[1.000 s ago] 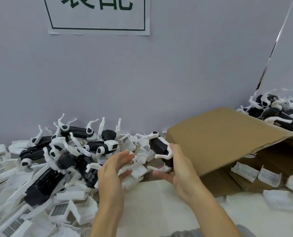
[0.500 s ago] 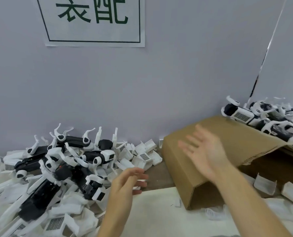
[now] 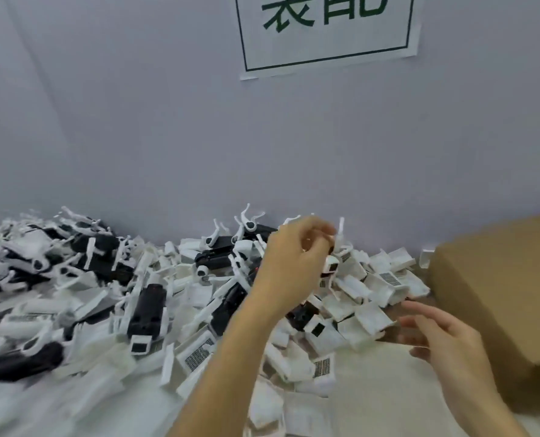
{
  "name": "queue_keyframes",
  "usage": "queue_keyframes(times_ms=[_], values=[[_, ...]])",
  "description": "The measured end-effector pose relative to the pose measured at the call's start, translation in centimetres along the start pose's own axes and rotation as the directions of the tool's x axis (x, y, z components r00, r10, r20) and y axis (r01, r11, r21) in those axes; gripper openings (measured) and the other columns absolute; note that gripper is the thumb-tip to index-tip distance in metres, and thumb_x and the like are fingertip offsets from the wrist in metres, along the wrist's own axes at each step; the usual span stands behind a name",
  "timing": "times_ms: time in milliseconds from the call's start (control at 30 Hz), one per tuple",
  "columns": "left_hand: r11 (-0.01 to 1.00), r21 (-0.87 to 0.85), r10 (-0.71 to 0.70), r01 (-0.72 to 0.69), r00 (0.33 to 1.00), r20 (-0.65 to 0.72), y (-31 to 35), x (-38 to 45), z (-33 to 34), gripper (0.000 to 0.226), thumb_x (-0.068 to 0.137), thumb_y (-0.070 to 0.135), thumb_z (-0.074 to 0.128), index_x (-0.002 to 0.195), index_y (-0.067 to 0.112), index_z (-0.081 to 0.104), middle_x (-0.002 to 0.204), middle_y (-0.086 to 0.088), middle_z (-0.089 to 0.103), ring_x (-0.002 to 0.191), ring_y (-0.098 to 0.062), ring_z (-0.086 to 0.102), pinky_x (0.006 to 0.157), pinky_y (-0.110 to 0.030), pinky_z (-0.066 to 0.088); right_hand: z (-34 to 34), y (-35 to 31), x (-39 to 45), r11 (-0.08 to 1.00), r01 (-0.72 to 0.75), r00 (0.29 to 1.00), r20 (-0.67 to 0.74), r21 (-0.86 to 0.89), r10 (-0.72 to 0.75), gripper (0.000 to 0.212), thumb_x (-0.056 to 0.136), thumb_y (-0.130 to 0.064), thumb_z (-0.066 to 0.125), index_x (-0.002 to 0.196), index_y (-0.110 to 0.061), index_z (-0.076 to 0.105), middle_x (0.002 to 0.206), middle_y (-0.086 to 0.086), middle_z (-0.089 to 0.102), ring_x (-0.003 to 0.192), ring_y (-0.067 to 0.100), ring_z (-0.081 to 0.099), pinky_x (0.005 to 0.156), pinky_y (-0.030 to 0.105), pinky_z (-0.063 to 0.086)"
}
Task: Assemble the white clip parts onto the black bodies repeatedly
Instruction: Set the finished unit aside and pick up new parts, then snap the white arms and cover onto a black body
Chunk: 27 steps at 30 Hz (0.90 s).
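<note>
Cardboard box (image 3: 498, 298) beside heaped white clip parts (image 3: 366, 298).

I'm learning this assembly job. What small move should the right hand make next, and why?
Probably reach over and pinch one of the white clip parts: the right hand is open and empty just beside them, while the left hand curls its fingers over the black bodies; its hold is blurred.

White clip parts (image 3: 372, 320) and black bodies (image 3: 145, 305) are seen heaped in a jumble left of the cardboard box (image 3: 498, 294).
</note>
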<state>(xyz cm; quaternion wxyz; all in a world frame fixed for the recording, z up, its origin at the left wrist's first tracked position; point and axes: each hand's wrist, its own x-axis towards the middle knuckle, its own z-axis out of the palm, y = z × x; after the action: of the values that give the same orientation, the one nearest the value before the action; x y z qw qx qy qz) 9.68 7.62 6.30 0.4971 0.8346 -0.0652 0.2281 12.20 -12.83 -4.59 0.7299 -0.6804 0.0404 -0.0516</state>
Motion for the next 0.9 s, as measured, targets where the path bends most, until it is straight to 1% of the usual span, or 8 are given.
queue_keyframes(times_ms=[100,200,300,400,533,667,767,900], values=[[0.955,0.296,0.009,0.02,0.995,-0.097,-2.2,0.9,-5.2,0.021,0.095,0.014,0.052,0.095,0.027,0.069,0.087,0.009,0.071,0.078,-0.009,0.065,0.064,-0.015,0.049,0.2,0.4,0.5,0.999,-0.014,1.0,0.017,-0.052,0.015,0.032,0.1,0.0,0.05,0.093,-0.017,0.076,0.068,-0.003,0.074,0.05,0.005,0.065,0.051,0.026,0.05],[0.755,0.605,-0.242,0.253,0.965,-0.101,-4.7,1.2,-10.1,0.011,0.098,0.029,0.054,0.096,0.022,0.062,0.086,0.004,0.067,0.076,-0.017,0.063,0.062,-0.025,0.043,0.5,0.6,0.8,0.996,-0.017,0.999,0.036,-0.082,0.02,0.033,0.1,-0.001,0.05,0.091,-0.019,0.076,0.07,-0.002,0.075,0.051,0.006,0.065,0.058,0.034,0.045],[0.537,0.796,-0.549,0.281,0.832,0.076,-6.0,0.4,-12.1,0.045,0.097,0.063,0.047,0.105,0.02,0.06,0.095,0.004,0.066,0.086,-0.015,0.063,0.067,-0.027,0.042,0.5,0.9,0.8,0.995,-0.011,0.998,0.058,-0.104,0.018,0.032,0.1,-0.003,0.052,0.09,-0.02,0.077,0.074,0.0,0.076,0.057,0.012,0.067,0.06,0.035,0.045],[0.424,0.888,-0.696,0.176,0.691,0.195,-6.8,-0.4,-10.7,0.067,0.091,0.075,0.046,0.114,0.014,0.062,0.107,0.0,0.068,0.087,-0.014,0.063,0.063,-0.023,0.042,0.6,0.9,0.7,0.992,0.002,0.997,0.073,-0.125,0.007,0.035,0.1,-0.002,0.051,0.09,-0.021,0.078,0.076,0.004,0.076,0.066,0.022,0.066,0.062,0.036,0.046],[0.475,0.841,-0.671,0.26,0.726,0.155,-8.2,-0.2,-8.2,0.049,0.095,0.056,0.059,0.073,0.013,0.051,0.068,0.002,0.056,0.049,-0.007,0.051,0.045,-0.019,0.036,0.8,0.7,0.3,0.99,0.01,0.996,0.088,-0.137,0.002,0.032,0.1,-0.001,0.05,0.092,-0.018,0.077,0.074,0.004,0.075,0.068,0.025,0.063,0.061,0.036,0.045],[0.501,0.747,-0.697,0.438,0.715,0.049,-8.0,0.9,-8.4,0.035,0.092,0.038,0.07,0.082,0.013,0.047,0.078,-0.003,0.056,0.061,-0.013,0.055,0.043,-0.02,0.043,0.9,0.6,0.3,0.991,0.006,0.995,0.098,-0.13,0.007,0.029,0.1,-0.002,0.05,0.095,-0.015,0.076,0.08,0.008,0.074,0.07,0.025,0.062,0.062,0.035,0.044],[0.485,0.733,-0.711,0.477,0.703,0.013,-6.7,1.5,-9.6,0.031,0.089,0.032,0.072,0.088,0.009,0.05,0.08,-0.006,0.058,0.065,-0.018,0.059,0.047,-0.023,0.051,0.9,0.6,0.4,0.992,-0.005,0.995,0.102,-0.13,0.019,0.028,0.101,-0.003,0.05,0.097,-0.015,0.075,0.085,0.01,0.074,0.071,0.025,0.063,0.063,0.035,0.044],[0.472,0.733,-0.634,0.49,0.766,-0.104,-3.6,1.8,-11.3,0.026,0.089,0.032,0.071,0.089,0.012,0.054,0.075,-0.004,0.061,0.062,-0.015,0.058,0.046,-0.021,0.042,0.9,0.4,0.2,0.991,-0.018,0.994,0.103,-0.134,0.032,0.028,0.1,-0.003,0.05,0.098,-0.016,0.075,0.084,0.008,0.075,0.071,0.024,0.064,0.063,0.034,0.045]])
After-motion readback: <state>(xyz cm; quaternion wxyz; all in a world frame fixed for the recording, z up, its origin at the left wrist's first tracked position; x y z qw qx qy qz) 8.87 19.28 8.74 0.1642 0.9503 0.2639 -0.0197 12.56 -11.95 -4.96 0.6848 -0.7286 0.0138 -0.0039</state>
